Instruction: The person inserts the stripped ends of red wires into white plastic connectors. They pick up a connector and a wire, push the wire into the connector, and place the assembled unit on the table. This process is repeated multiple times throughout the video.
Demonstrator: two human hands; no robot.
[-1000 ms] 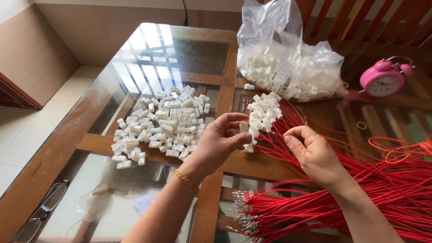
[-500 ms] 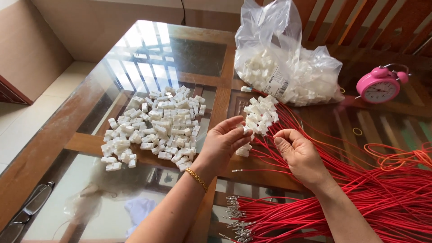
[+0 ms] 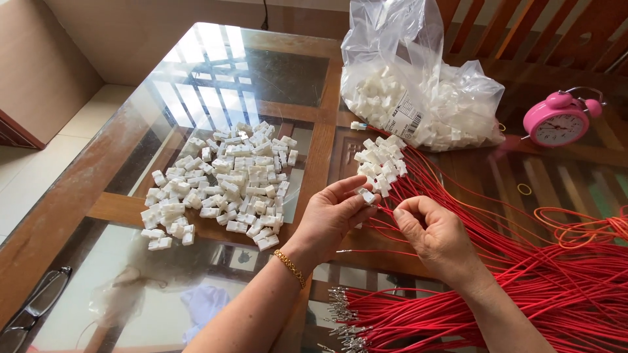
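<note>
My left hand (image 3: 333, 219) pinches a small white plastic connector (image 3: 367, 195) between thumb and fingers, above the glass table (image 3: 216, 72). My right hand (image 3: 435, 235) is just right of it, its fingers pinched on a thin red wire (image 3: 392, 210) whose end points at the connector. Behind the hands lies a cluster of white connectors (image 3: 381, 163) fitted on red wires. A big bundle of red wires (image 3: 523, 287) with metal terminals spreads to the right. A loose pile of white connectors (image 3: 222, 183) lies left of my left hand.
A clear plastic bag (image 3: 418, 91) full of white connectors sits at the back. A pink alarm clock (image 3: 559, 121) stands at the far right. Orange wire loops (image 3: 582, 229) lie right. Glasses (image 3: 33, 307) rest at the lower left corner. Wooden chair backs line the far side.
Both hands have drifted slightly down and toward me with the connector and wire; the view has shifted a little. The piles have not moved.
</note>
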